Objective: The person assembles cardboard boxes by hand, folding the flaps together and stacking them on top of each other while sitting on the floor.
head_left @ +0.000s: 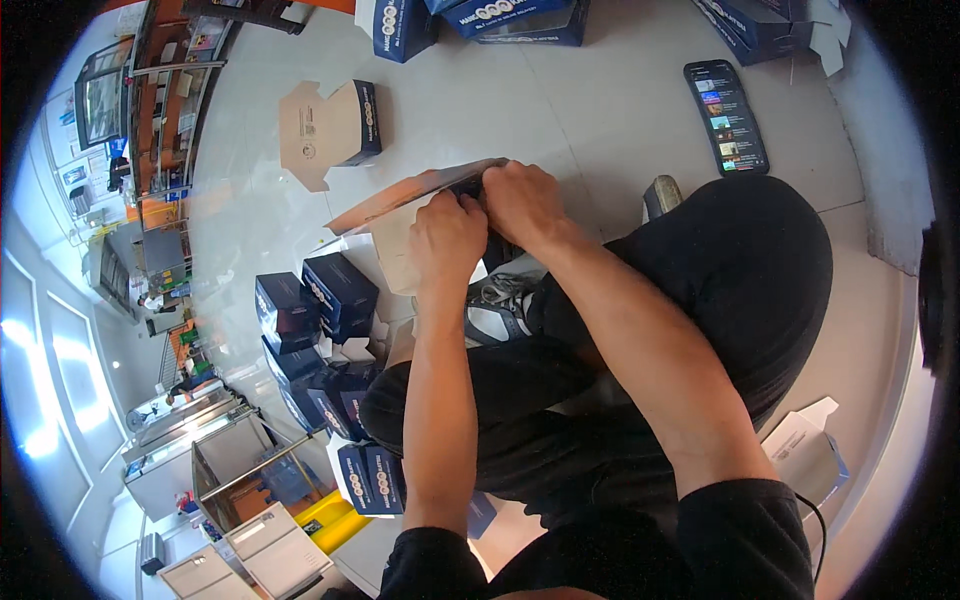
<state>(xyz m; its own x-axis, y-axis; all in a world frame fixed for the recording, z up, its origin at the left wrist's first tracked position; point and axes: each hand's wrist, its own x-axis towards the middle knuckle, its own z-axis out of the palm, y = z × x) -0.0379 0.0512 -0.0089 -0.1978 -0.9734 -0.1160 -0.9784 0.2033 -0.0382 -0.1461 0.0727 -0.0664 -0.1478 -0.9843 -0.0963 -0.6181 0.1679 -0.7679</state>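
In front of me, both hands grip a partly folded cardboard box (398, 250), brown inside, its long upper panel slanting up to the right. My left hand (447, 238) is closed over its near edge. Beside it, my right hand (522, 203) pinches the box's right end. The fingertips of both hands are partly hidden by the cardboard. Under the hands, between my legs, a grey and white shoe (497, 312) shows.
Several dark blue boxes (345, 290) stand on the left. An open box (322, 130) lies farther off, more blue boxes (515, 18) at the far edge. A phone (727, 117) lies at the far right. Another open box (803, 450) sits near my right elbow. Shelving (165, 130) stands far left.
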